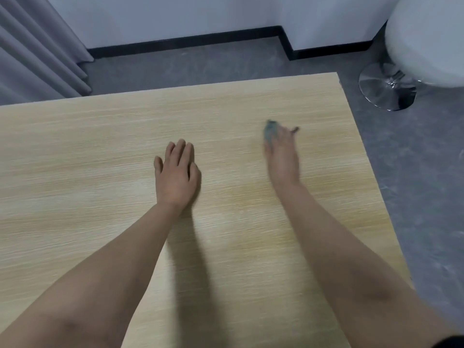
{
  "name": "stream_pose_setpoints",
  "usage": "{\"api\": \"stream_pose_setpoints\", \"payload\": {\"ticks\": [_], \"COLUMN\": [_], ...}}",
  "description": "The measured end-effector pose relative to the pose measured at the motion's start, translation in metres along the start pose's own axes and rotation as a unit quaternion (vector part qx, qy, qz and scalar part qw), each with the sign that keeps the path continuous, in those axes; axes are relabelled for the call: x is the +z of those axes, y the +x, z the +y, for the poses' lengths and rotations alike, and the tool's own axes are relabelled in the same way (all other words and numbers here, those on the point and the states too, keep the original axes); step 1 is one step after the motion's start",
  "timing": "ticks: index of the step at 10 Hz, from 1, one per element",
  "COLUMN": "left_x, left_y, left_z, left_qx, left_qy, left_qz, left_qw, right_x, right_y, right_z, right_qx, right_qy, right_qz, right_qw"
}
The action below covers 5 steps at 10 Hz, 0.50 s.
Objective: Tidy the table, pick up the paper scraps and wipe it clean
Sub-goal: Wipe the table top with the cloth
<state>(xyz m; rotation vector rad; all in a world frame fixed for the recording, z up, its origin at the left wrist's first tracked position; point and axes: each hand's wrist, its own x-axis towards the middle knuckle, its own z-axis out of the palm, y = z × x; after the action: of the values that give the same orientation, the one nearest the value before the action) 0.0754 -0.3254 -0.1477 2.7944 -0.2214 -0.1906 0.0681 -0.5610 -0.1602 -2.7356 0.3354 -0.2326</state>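
No scraps show on the table (pixel 100 151); you seem to be wiping.
Your right hand (pixel 282 156) holds a blurred cloth (pixel 270 130); your left hand (pixel 175 172) rests flat, fingers straight.

Table (pixel 100 151) pale matt wood grain; stool base (pixel 386 89) shiny chrome; curtain (pixel 32 51) grey cloth.

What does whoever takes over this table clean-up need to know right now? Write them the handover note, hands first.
Left hand: open, palm down, flat on the light wood-grain table, holding nothing.
Right hand: on a small blue-green cloth near the table's far right; motion blur hides whether the fingers curl round it or press it flat.
Done: no paper scraps show on the visible tabletop, so pick-up looks finished.
Left: wiping seems under way at the right side; probably the rest of the surface remains, though the picture cannot show which parts are already wiped.
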Motion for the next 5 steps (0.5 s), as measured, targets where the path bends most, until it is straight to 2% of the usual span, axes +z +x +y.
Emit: {"api": "stream_pose_setpoints", "payload": {"ticks": [1,2,3,4,5], "left_x": [-0.002,-0.003,-0.002,0.005,0.007], "left_y": [0.013,0.029,0.040,0.039,0.039], "left_z": [-0.002,-0.001,0.005,0.007,0.007], "left_qx": [-0.001,-0.001,-0.027,-0.036,-0.041], "left_qy": [0.015,0.024,-0.003,0.009,0.012], "left_qz": [-0.007,-0.012,-0.007,-0.007,-0.001], "left_qw": [1.000,1.000,1.000,0.999,0.999], "right_x": [0.018,0.011,-0.010,0.000,0.020], "right_y": [-0.013,0.011,0.039,0.050,0.052], "right_z": [-0.042,-0.020,0.027,0.040,-0.003], "right_qx": [-0.156,-0.226,-0.106,-0.022,0.036], "right_qy": [0.054,0.011,-0.076,-0.048,0.006], "right_qz": [-0.099,-0.088,-0.053,0.003,0.021], "right_qw": [0.981,0.970,0.990,0.999,0.999]}}
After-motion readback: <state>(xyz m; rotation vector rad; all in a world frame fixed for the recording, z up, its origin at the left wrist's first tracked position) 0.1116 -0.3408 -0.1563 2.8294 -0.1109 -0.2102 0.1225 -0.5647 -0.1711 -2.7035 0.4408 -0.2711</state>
